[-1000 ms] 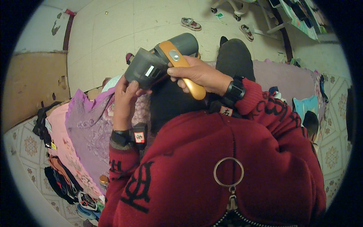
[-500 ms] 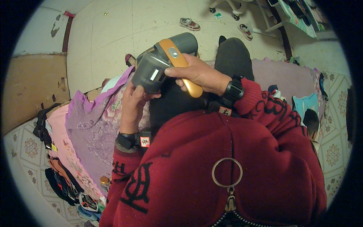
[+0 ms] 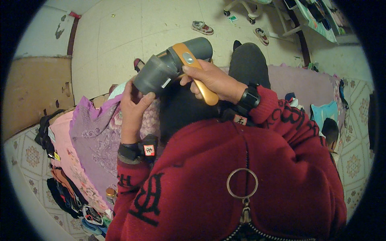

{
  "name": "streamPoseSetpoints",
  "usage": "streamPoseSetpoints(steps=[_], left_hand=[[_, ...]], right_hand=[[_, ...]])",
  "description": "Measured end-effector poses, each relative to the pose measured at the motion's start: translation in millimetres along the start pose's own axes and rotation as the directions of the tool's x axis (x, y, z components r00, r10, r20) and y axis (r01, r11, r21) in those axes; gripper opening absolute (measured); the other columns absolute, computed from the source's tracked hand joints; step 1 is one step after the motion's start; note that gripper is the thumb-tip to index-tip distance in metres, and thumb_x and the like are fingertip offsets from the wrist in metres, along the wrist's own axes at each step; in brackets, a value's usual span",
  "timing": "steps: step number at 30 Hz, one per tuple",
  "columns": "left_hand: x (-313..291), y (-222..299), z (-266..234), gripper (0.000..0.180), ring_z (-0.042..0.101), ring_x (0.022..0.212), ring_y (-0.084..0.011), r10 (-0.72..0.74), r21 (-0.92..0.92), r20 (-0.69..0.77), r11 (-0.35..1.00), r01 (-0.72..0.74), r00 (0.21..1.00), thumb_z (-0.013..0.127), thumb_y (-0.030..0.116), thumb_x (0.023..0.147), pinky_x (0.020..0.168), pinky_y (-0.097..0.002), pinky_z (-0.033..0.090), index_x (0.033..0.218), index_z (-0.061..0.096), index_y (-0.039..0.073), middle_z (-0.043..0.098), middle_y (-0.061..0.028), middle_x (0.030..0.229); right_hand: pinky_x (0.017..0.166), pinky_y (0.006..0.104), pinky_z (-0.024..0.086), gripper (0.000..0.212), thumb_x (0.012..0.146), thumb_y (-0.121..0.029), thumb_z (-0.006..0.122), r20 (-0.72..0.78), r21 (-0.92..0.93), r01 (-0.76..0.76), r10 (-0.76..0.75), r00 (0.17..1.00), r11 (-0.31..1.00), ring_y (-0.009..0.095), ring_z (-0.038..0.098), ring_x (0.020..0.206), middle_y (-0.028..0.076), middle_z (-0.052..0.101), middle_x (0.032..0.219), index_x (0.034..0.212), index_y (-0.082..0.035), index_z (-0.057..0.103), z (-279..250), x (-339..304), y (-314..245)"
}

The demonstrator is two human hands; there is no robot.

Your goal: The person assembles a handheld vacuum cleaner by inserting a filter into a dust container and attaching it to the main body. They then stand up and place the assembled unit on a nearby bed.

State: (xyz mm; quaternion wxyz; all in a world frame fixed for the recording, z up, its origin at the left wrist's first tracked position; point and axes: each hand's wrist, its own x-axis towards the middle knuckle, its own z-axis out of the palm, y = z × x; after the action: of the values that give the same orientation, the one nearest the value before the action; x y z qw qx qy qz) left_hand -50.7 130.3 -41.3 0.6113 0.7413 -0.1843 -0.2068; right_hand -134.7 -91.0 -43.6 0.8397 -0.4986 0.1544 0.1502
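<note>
A handheld vacuum cleaner with a dark grey body (image 3: pixel 200 47) and an orange handle (image 3: pixel 206 92) is held above my lap. My right hand (image 3: pixel 215 78) is wrapped round the handle, thumb on its upper side. In my left hand (image 3: pixel 134 106) is a smoky see-through dust cup (image 3: pixel 155 76), gripped at its lower left end, with a small white label on its side. The cup lies at an angle against the body's left end. Whether the two are joined cannot be made out. Dark straps circle both my wrists.
I sit on a bed with a purple flowered blanket (image 3: pixel 96 132). Small shoes (image 3: pixel 202 27) and a wheeled chair base (image 3: pixel 241 12) are on the tiled floor ahead. Clothes (image 3: pixel 66 197) and an orange-capped jar (image 3: pixel 111 195) are at lower left; a light-blue cloth (image 3: pixel 323 112) lies at right.
My left hand has moved slightly left and turned the dust cup, so its label now faces lower right. The vacuum body and my right hand have shifted slightly right and down.
</note>
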Motion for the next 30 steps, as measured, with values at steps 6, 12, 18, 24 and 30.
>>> streamPoseSetpoints(steps=[6, 12, 18, 24, 30], left_hand=[[13, 7, -2, 0.07, 0.057, 0.096, -0.0207, 0.045, 0.257, -0.005, 0.965, -0.043, 0.999, 0.074, 0.011, 0.066, 0.083, -0.0319, 0.047, 0.127, 0.042, 0.001, 0.056, -0.0129, 0.111], [21, 4, 2, 0.072, 0.057, 0.099, -0.0234, 0.087, 0.365, 0.047, 0.926, -0.098, 0.995, 0.073, 0.008, 0.065, 0.084, -0.0342, 0.046, 0.13, 0.041, 0.006, 0.057, -0.0133, 0.111], [22, -8, 2, 0.074, 0.055, 0.102, -0.0242, 0.05, 0.374, 0.059, 0.925, -0.069, 0.997, 0.074, 0.01, 0.067, 0.084, -0.0348, 0.046, 0.133, 0.039, 0.01, 0.056, -0.0126, 0.113], [24, -13, -2, 0.066, 0.053, 0.101, -0.0227, 0.002, 0.209, 0.078, 0.978, -0.018, 0.997, 0.069, 0.019, 0.075, 0.083, -0.0329, 0.045, 0.132, 0.038, 0.007, 0.053, -0.0148, 0.113], [25, -15, 2, 0.058, 0.053, 0.099, -0.0194, -0.004, 0.08, 0.044, 0.997, 0.001, 0.999, 0.067, 0.018, 0.076, 0.082, -0.031, 0.046, 0.127, 0.042, 0.005, 0.054, -0.0144, 0.109]], right_hand=[[0.041, 0.0232, 0.038, 0.033, 0.097, -0.036, 0.037, -0.006, 0.018, -0.08, 0.08, 0.997, 0.997, 0.01, 0.046, 0.048, 0.008, 0.056, 0.076, 0.111, -0.007, 0.04, -2, -2, 1], [0.041, 0.0239, 0.039, 0.036, 0.098, -0.037, 0.034, -0.027, -0.006, -0.108, 0.107, 0.994, 0.994, 0.01, 0.045, 0.045, 0.007, 0.054, 0.071, 0.113, -0.006, 0.041, -3, -2, 2], [0.041, 0.0239, 0.039, 0.037, 0.098, -0.038, 0.033, -0.034, -0.003, -0.118, 0.118, 0.992, 0.993, 0.011, 0.046, 0.046, 0.007, 0.053, 0.069, 0.113, -0.005, 0.041, -3, -2, 2], [0.041, 0.0237, 0.039, 0.037, 0.098, -0.039, 0.035, -0.031, -0.017, -0.134, 0.133, 0.991, 0.991, 0.011, 0.045, 0.045, 0.007, 0.052, 0.068, 0.113, -0.006, 0.041, -4, -2, 2], [0.042, 0.0244, 0.041, 0.037, 0.097, -0.039, 0.036, -0.005, -0.019, -0.119, 0.119, 0.993, 0.993, 0.011, 0.048, 0.047, 0.007, 0.053, 0.069, 0.112, -0.006, 0.041, -6, -1, 5]])
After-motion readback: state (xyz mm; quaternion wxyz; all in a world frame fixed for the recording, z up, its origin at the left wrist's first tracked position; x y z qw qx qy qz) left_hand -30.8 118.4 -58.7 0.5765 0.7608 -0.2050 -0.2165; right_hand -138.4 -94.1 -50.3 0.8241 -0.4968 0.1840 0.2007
